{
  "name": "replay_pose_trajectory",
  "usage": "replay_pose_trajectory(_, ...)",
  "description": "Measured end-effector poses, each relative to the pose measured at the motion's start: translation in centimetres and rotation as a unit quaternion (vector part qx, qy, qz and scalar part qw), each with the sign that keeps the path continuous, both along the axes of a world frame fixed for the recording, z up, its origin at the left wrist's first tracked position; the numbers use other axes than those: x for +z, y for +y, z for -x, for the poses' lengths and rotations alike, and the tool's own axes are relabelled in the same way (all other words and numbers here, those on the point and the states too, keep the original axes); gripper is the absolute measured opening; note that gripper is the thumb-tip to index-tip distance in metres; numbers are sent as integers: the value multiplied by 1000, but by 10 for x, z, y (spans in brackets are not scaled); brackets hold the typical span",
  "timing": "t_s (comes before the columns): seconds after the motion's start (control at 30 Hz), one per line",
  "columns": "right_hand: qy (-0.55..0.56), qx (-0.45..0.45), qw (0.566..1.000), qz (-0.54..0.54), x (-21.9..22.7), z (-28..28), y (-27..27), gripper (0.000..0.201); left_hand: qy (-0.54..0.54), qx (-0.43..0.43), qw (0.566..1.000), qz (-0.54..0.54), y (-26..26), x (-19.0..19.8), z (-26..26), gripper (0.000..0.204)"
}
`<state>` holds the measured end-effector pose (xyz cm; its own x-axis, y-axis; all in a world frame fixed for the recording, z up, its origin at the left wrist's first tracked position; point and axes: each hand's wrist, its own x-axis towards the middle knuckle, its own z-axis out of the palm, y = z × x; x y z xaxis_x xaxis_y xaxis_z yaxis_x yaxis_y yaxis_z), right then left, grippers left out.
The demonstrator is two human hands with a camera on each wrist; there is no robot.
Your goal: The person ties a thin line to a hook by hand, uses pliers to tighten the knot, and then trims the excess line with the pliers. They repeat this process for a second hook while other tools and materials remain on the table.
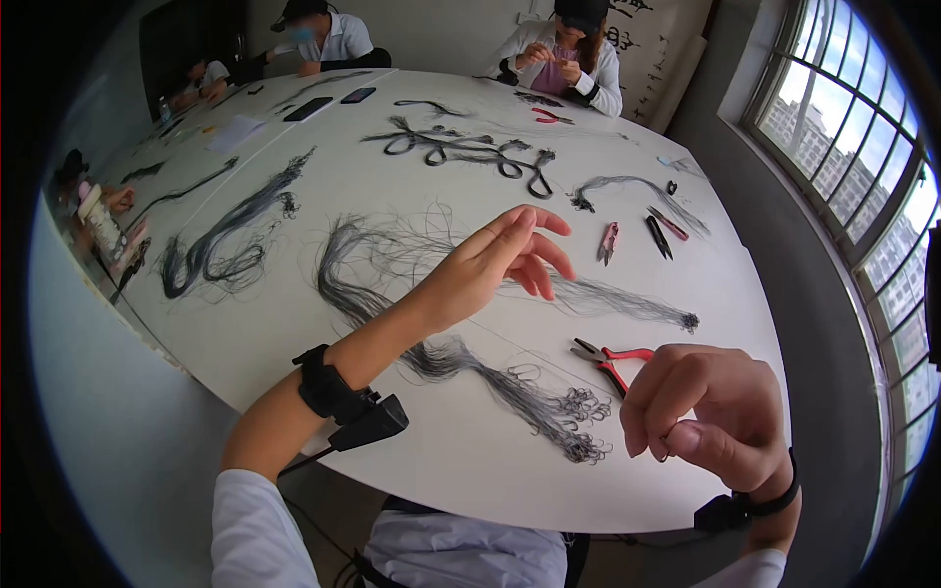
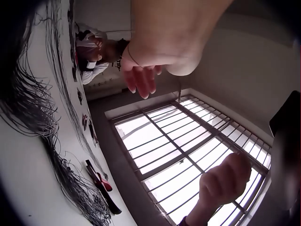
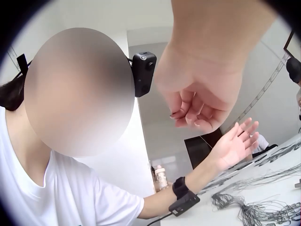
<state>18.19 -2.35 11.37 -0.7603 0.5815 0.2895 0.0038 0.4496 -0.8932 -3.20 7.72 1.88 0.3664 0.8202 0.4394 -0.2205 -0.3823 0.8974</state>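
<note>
In the head view my left hand point(image 1: 500, 257) is raised over the table, palm turned sideways, its fingers loosely bent around nothing. Below it spreads a bundle of thin grey-black strands point(image 1: 431, 358), ending in many small hooked loops point(image 1: 573, 421) near the front edge. My right hand point(image 1: 708, 407) is up at the right, fingers curled in; thumb and forefinger pinch a small dark looped strand end point(image 1: 664, 451). In the right wrist view a dark tip point(image 3: 173, 116) shows at those fingertips. Red-handled pliers point(image 1: 613, 363) lie just behind the right hand.
Another strand bundle point(image 1: 618, 296) ends in a knot at right. Pink-handled cutters point(image 1: 609, 242) and two more tools point(image 1: 668, 227) lie behind it. More strand bundles point(image 1: 230, 230) lie at left; a black coiled length point(image 1: 470, 155) lies farther back. Other people sit around the table point(image 1: 323, 431). A barred window point(image 1: 853, 127) is at right.
</note>
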Motion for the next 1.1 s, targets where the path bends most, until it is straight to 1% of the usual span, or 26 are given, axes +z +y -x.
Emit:
replay_pose_trajectory(0.03,47,-36,998,10,1,2,-1,9,59,-90,994,35,-6,3,0,53)
replay_pose_trajectory(0.07,83,-85,991,-62,-2,8,3,22,117,-180,974,70,-13,6,-2,59)
replay_pose_trajectory(0.1,91,-97,987,-85,0,8,7,23,146,-185,966,104,-25,8,-9,72)
replay_pose_trajectory(0.13,98,-108,983,-109,4,8,12,25,166,-237,950,116,-32,12,-12,79)
replay_pose_trajectory(0.2,125,-107,973,-164,6,5,27,27,156,-333,912,183,-45,11,-17,88)
replay_pose_trajectory(0.23,93,-119,973,-174,10,1,30,27,158,-334,911,183,-51,11,-19,88)
replay_pose_trajectory(0.27,94,-120,973,-174,10,-1,36,27,135,-389,889,199,-56,12,-21,92)
replay_pose_trajectory(0.3,90,-135,966,-199,7,-2,43,27,112,-442,864,214,-61,14,-22,96)
replay_pose_trajectory(0.33,86,-150,959,-224,7,-4,49,27,113,-442,864,214,-65,15,-23,96)
replay_pose_trajectory(0.37,84,-112,975,-175,12,-13,51,16,94,-458,856,221,-70,17,-23,98)
replay_pose_trajectory(0.4,85,-111,974,-176,12,-15,53,16,75,-473,848,228,-74,19,-22,99)
replay_pose_trajectory(0.47,70,-151,968,-189,10,-17,57,14,76,-479,847,218,-79,22,-21,98)
replay_pose_trajectory(0.53,63,-155,967,-192,8,-20,61,13,73,-510,828,223,-83,24,-21,97)
replay_pose_trajectory(0.57,30,-172,959,-221,7,-22,64,13,73,-509,828,223,-86,26,-21,97)
replay_pose_trajectory(0.6,-3,-190,949,-250,6,-24,67,12,78,-521,819,230,-88,29,-22,95)
replay_pose_trajectory(0.73,-21,-196,949,-246,1,-28,74,14,91,-549,794,244,-95,32,-24,88)
replay_pose_trajectory(0.8,47,-210,949,-230,-3,-28,81,18,87,-555,791,240,-96,33,-25,85)
replay_pose_trajectory(0.83,67,-201,956,-201,-4,-32,87,19,67,-560,789,245,-97,32,-26,84)
replay_pose_trajectory(0.87,68,-199,957,-201,-5,-32,86,19,48,-565,785,249,-97,32,-26,84)
replay_pose_trajectory(0.9,149,-204,961,-112,-6,-31,85,17,48,-564,786,249,-97,31,-25,84)
replay_pose_trajectory(0.93,227,-205,952,-21,-7,-30,84,16,48,-567,783,253,-97,31,-25,84)
replay_pose_trajectory(0.97,260,-227,938,29,-3,-29,80,13,49,-569,779,257,-96,30,-25,84)
replay_pose_trajectory(1.0,261,-227,938,28,-5,-39,87,13,50,-569,780,256,-96,28,-25,84)
replay_pose_trajectory(1.07,287,-134,948,36,-8,-66,106,12,94,-590,755,271,-97,24,-25,85)
replay_pose_trajectory(1.1,280,-220,935,7,-7,-62,103,13,95,-590,755,270,-103,27,-25,85)
